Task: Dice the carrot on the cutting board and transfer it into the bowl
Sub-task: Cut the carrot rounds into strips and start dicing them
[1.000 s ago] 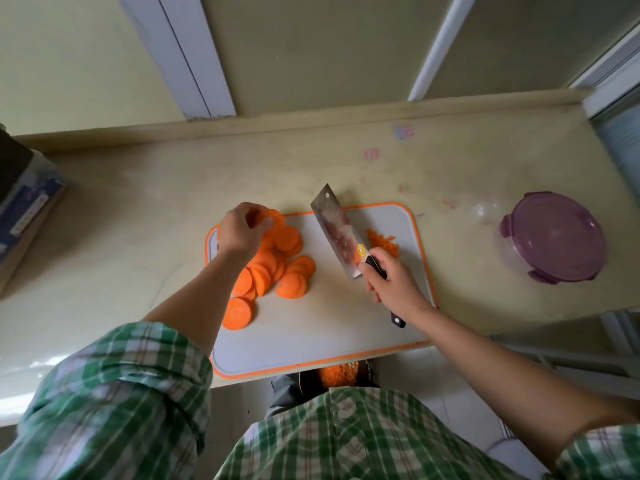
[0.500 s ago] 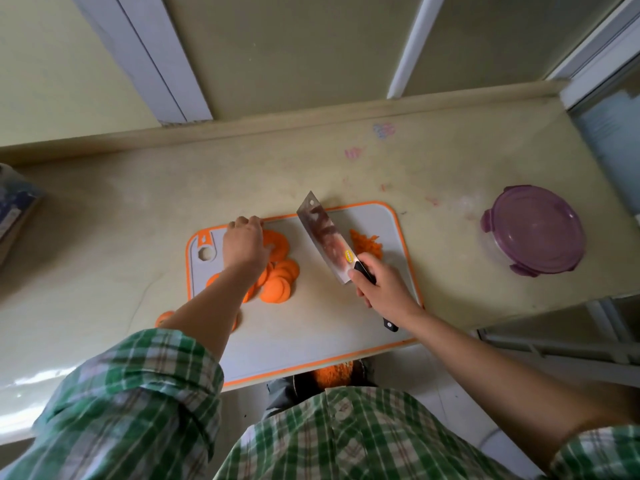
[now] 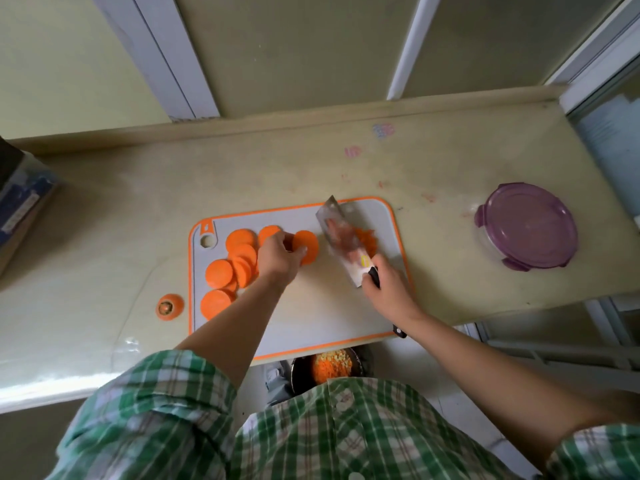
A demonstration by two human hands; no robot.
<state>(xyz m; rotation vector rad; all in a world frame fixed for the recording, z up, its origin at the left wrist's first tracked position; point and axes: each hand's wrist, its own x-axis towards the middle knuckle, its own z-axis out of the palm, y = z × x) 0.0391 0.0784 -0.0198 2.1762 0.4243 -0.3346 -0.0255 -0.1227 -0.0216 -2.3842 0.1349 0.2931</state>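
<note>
A grey cutting board (image 3: pixel 311 317) with an orange rim lies on the counter. Several round carrot slices (image 3: pixel 225 268) are spread over its left half. My left hand (image 3: pixel 278 259) pinches one slice (image 3: pixel 308 245) near the board's middle. My right hand (image 3: pixel 386 289) grips the handle of a cleaver (image 3: pixel 341 242), whose blade is tilted over a small heap of diced carrot (image 3: pixel 367 237) at the board's far right. Below the counter's front edge, a dark bowl (image 3: pixel 330 367) holds diced carrot and is partly hidden by my shirt.
A carrot top end (image 3: pixel 169 306) lies on the counter left of the board. A round container with a purple lid (image 3: pixel 526 225) stands at the right. A box (image 3: pixel 20 209) sits at the left edge. A wall ledge runs along the back.
My left hand has drawn one slice rightward out of the pile toward the board's middle. The slices now lie more spread out. The cleaver stays tilted near the diced heap.
</note>
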